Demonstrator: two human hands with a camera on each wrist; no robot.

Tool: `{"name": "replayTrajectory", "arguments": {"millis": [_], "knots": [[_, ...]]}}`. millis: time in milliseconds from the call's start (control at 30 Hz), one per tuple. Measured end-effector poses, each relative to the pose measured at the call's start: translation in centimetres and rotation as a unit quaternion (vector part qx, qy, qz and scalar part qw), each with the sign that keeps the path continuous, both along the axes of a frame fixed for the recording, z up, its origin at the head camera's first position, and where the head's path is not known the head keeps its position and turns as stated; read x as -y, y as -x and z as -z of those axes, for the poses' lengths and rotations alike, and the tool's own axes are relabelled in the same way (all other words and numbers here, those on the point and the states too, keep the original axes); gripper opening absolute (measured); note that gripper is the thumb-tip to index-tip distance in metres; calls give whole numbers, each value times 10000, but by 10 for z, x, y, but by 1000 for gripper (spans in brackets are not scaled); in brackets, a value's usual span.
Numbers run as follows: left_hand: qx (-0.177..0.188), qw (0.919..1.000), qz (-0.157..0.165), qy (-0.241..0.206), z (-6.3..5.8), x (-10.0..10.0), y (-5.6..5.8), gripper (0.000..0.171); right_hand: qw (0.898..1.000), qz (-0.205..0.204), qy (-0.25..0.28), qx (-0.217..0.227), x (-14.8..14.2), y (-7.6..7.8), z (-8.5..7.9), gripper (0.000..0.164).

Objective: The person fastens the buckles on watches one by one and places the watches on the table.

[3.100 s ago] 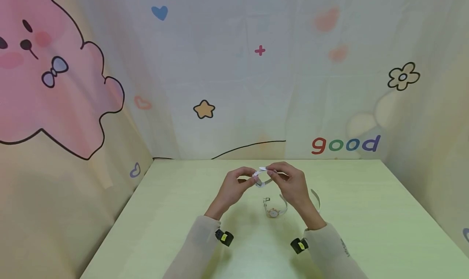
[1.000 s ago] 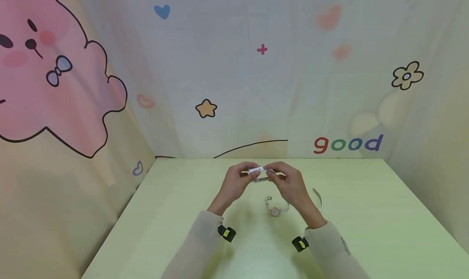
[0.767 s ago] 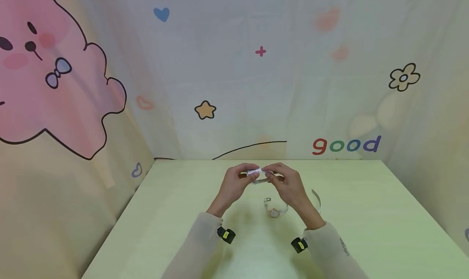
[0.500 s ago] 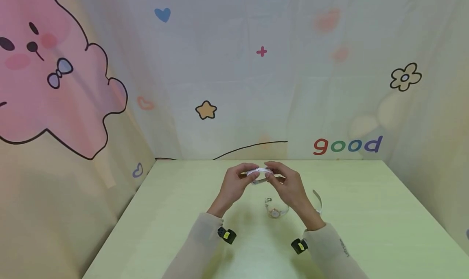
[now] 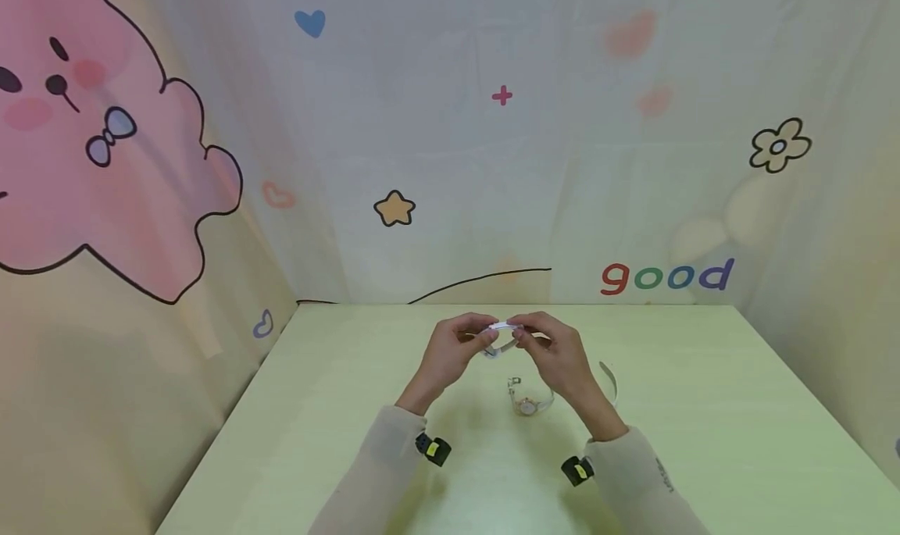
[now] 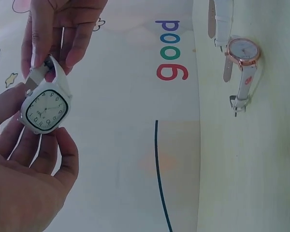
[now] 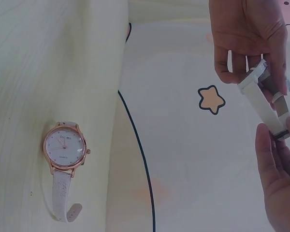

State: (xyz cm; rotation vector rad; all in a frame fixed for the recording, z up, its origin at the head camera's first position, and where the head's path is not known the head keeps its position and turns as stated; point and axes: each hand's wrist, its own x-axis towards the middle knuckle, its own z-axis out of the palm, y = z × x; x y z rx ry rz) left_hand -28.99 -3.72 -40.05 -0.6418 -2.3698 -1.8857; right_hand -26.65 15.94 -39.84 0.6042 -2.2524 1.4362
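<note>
A white wristwatch [image 6: 44, 108] with a squarish dial is held up above the table, its band bent into a loop. In the left wrist view my left hand [image 6: 34, 179] grips it by the case, fingers behind and thumb at the band. My right hand [image 5: 562, 355] pinches the band at the dark buckle [image 7: 281, 134], as the right wrist view shows. Whether the buckle is fastened cannot be made out. Below the hands lies a rose-gold wristwatch [image 7: 64, 147] with a white strap, apart from both hands.
Another white-strapped watch [image 5: 609, 383] lies on the table [image 5: 316, 441] to the right, partly hidden by my right forearm. A printed curtain [image 5: 450, 152] hangs behind the table's back edge and at both sides.
A white piece of band stood up between the fingers earlier; now the band lies level between both hands. The loop has tilted, showing its lower part more. The hands stay nearly in place.
</note>
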Motion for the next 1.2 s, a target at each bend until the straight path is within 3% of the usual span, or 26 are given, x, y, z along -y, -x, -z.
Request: {"name": "replayTrajectory", "arguments": {"millis": [167,267,400,533,667,800,1200], "knots": [[106,9997,-119,-209,1,-2,1,27,9995,43,232,203,2,1,2,31],[183,9994,-123,-284,-1,-3,1,27,9987,29,377,340,4,0,0,27],[299,9992,-7,-273,-4,-3,-1,25,9988,43,326,368,7,-11,-15,21],[317,9993,106,-145,-15,-3,-12,25,9996,110,60,252,10,-21,-30,21],[224,9994,243,-56,-23,-2,-21,24,9996,196,-143,121,6,-11,-18,22],[189,9994,301,-3,-21,-2,-20,25,9992,298,-258,-38,4,1,-4,23],[-9,9998,-64,-208,-19,-2,-22,21,9987,314,-336,-218,7,1,0,21]]}}
